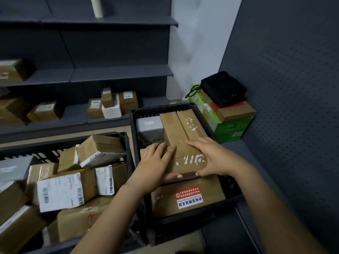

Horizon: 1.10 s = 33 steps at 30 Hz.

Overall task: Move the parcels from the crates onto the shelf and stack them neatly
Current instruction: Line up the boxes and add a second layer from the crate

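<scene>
Two black crates stand before a dark grey shelf (121,75). In the right crate (165,108) a brown cardboard parcel (187,162) with torn white label scraps lies on top of others. My left hand (156,162) grips its left end, fingers over the top and thumb on the near side. My right hand (209,156) grips its right end the same way. Under it lies a parcel with a red and white sticker (189,197). A grey box (150,125) and two long brown parcels (183,125) fill the crate's far part. The left crate (73,142) holds several labelled parcels.
Several small parcels (111,105) stand on the lower shelf board, more at the far left (44,110). At the right, a green box (231,129) carries a cardboard box and a black bag (223,88) against a dark perforated wall.
</scene>
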Tool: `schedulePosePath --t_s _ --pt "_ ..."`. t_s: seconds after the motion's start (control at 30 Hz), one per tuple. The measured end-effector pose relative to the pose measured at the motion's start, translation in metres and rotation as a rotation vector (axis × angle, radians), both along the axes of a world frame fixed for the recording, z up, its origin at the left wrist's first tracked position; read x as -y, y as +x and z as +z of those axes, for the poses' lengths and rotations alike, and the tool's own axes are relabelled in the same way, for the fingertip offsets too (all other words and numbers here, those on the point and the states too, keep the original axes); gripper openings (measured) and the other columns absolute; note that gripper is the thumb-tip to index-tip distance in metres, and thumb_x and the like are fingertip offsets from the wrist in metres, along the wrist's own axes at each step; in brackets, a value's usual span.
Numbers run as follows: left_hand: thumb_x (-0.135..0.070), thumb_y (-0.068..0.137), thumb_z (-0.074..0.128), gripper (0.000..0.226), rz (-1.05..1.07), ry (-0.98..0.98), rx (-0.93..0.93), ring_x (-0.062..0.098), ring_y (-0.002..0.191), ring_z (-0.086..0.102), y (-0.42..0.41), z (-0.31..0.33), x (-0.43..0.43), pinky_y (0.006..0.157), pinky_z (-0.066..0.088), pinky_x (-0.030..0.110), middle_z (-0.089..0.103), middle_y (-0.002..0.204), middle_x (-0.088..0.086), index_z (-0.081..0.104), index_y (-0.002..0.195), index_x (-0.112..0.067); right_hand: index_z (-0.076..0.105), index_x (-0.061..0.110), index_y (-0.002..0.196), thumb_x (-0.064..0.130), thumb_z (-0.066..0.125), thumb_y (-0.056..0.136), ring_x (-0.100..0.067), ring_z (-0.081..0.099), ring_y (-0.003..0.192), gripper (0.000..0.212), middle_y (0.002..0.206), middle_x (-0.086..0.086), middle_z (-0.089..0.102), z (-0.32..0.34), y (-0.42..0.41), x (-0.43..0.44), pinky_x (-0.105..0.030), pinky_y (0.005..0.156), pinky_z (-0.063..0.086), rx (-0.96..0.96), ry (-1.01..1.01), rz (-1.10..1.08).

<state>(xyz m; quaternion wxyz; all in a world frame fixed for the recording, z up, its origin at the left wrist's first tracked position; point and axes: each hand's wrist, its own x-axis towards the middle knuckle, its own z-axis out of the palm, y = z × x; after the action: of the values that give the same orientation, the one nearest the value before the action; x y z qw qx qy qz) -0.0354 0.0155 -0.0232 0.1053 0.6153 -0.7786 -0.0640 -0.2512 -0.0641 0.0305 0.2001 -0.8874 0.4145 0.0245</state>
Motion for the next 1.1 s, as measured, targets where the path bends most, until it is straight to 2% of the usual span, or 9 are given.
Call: schedulePosePath --t_s 0.07,0.2,0.33,0.47,0.57,0.7,0.87,1.0,1.1 --pt "-0.084 0.074 0.022 0.098 -0.034 -0.080 -0.010 0.027 0.137 0.019 0.003 0.015 -0.008 0.115 0.014 0.041 0.026 0.151 0.008 0.016 0.152 -0.024 0.021 0.030 0.151 0.036 0.085 0.063 -0.012 0.028 0.133 0.108 0.144 0.011 0.030 0.016 0.000 -0.016 -0.036 0.110 0.033 0.012 -0.048 -0.037" --pt "-0.078 0.073 0.050 0.096 -0.147 -0.157 -0.100 0.024 0.134 0.027 0.013 0.031 -0.030 0.115 0.019 0.042 0.032 0.146 0.001 0.020 0.151 -0.029 0.024 0.028 0.150 0.033 0.082 0.066 -0.007 0.023 0.129 0.102 0.140 0.013 0.027 0.037 0.001 -0.067 -0.031 0.110 0.030 0.030 -0.201 -0.101" --pt "-0.057 0.067 0.072 0.104 -0.263 -0.195 -0.105 0.021 0.133 0.030 0.019 0.035 -0.052 0.115 0.013 0.044 0.034 0.146 -0.002 0.013 0.151 -0.035 0.027 0.027 0.149 0.034 0.077 0.068 -0.006 0.019 0.130 0.096 0.140 0.012 0.028 0.033 0.000 -0.118 -0.031 0.112 0.025 0.065 -0.362 -0.146" --pt "-0.047 0.063 0.077 0.104 -0.319 -0.313 -0.121 0.022 0.128 0.034 0.014 0.044 -0.076 0.111 0.014 0.042 0.039 0.140 0.000 0.022 0.149 -0.031 0.030 0.027 0.148 0.034 0.075 0.068 -0.013 0.024 0.135 0.091 0.142 0.009 0.032 0.026 -0.008 -0.154 -0.036 0.114 0.024 0.095 -0.524 -0.195" --pt "-0.043 0.062 0.080 0.101 -0.347 -0.386 -0.144 0.023 0.122 0.038 0.005 0.051 -0.087 0.104 0.019 0.039 0.042 0.137 0.002 0.029 0.148 -0.027 0.029 0.030 0.147 0.034 0.079 0.067 -0.017 0.026 0.135 0.094 0.141 0.008 0.033 0.031 -0.015 -0.177 -0.034 0.114 0.019 0.082 -0.612 -0.245" --pt "-0.043 0.070 0.079 0.091 -0.390 -0.486 -0.176 0.023 0.122 0.039 -0.020 0.069 -0.105 0.101 0.020 0.037 0.042 0.138 0.003 0.034 0.147 -0.025 0.027 0.030 0.148 0.026 0.082 0.066 -0.021 0.024 0.133 0.099 0.141 0.004 0.032 0.048 -0.030 -0.213 -0.040 0.113 0.022 0.073 -0.705 -0.328" --pt "-0.040 0.071 0.079 0.087 -0.444 -0.594 -0.183 0.027 0.123 0.040 -0.067 0.096 -0.140 0.105 0.020 0.041 0.043 0.138 0.006 0.038 0.145 -0.020 0.019 0.021 0.153 0.022 0.080 0.069 -0.016 0.012 0.146 0.104 0.156 0.003 0.024 0.072 -0.068 -0.262 -0.036 0.120 0.000 0.029 -0.800 -0.388" --pt "-0.033 0.066 0.084 0.086 -0.497 -0.720 -0.192 0.027 0.123 0.043 -0.112 0.122 -0.174 0.113 0.014 0.042 0.047 0.137 0.007 0.045 0.141 -0.019 0.030 0.017 0.149 0.020 0.085 0.063 -0.020 0.026 0.142 0.102 0.150 0.001 0.037 0.094 -0.105 -0.315 -0.039 0.120 0.004 0.038 -0.905 -0.464" --pt "-0.028 0.067 0.082 0.081 -0.541 -0.838 -0.221 0.028 0.122 0.044 -0.149 0.141 -0.204 0.113 0.016 0.045 0.049 0.135 0.008 0.048 0.139 -0.019 0.037 0.014 0.145 0.017 0.084 0.061 -0.024 0.034 0.138 0.097 0.145 -0.001 0.043 0.114 -0.135 -0.358 -0.041 0.120 0.009 0.037 -1.010 -0.514"
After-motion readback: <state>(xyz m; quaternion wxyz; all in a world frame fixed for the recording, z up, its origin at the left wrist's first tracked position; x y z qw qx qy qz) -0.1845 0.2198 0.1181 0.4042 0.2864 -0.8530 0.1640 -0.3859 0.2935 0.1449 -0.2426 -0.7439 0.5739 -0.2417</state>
